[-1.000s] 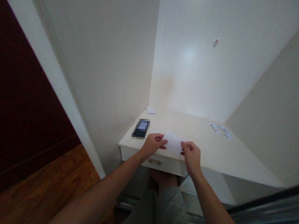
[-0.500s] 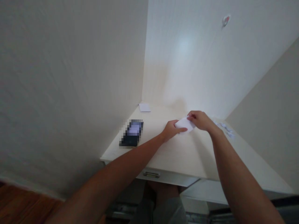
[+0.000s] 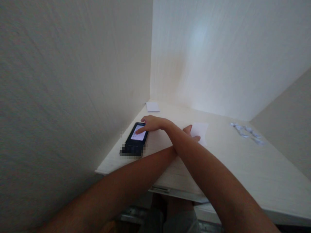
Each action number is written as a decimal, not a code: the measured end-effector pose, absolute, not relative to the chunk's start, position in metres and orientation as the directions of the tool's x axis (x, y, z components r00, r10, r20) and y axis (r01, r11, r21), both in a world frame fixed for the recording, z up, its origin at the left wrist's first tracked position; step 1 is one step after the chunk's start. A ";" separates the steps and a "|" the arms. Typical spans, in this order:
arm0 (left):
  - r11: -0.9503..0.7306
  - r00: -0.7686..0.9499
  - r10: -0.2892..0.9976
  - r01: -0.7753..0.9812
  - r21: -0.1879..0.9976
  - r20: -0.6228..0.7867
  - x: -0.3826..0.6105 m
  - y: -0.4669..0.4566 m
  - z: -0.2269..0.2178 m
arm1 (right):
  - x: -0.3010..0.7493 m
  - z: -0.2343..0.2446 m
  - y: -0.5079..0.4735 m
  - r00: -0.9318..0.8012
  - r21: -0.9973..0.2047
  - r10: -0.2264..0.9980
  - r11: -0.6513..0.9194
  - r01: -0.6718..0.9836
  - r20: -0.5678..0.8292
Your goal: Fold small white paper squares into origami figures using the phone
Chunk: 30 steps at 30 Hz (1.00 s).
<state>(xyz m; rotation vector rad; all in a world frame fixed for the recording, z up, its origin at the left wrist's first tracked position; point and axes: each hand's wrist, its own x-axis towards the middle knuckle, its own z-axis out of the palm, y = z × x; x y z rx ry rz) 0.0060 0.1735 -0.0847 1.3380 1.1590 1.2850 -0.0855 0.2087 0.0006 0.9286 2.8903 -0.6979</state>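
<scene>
A phone with a lit screen lies on the left side of the table. Over it is my right hand, fingers apart, with one digit touching the screen. My right forearm crosses above the left one and covers most of my left hand. That left hand pinches the edge of a white sheet of paper, its thumb lying on top. The paper is flat and close to the tabletop; I cannot tell if it rests on it.
A white table stands in a corner between walls. A small stack of white paper lies at the far left corner. Several crumpled or twisted white paper pieces lie at the right. A drawer handle is at the front edge.
My right hand has let go of the paper and moved left, across my left arm, to the phone. My left hand still holds the paper, now lower and flatter.
</scene>
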 end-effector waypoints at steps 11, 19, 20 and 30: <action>-0.140 -0.025 0.989 0.195 0.971 0.148 0.009 0.165 -0.074 | -0.081 -0.021 0.226 -0.774 -0.622 0.614 0.547 0.560 -0.156; -0.084 -0.089 0.991 0.180 0.980 0.102 0.011 0.162 -0.067 | -0.080 -0.017 0.222 -0.782 -0.557 0.611 0.610 0.564 -0.124; -0.088 -0.088 0.991 0.174 0.981 0.105 0.012 0.162 -0.067 | -0.079 -0.016 0.221 -0.777 -0.539 0.618 0.617 0.573 -0.118; -0.096 -0.147 0.982 0.156 0.983 0.119 0.013 0.159 -0.075 | -0.064 -0.007 0.211 -0.775 -0.349 0.628 0.711 0.610 -0.075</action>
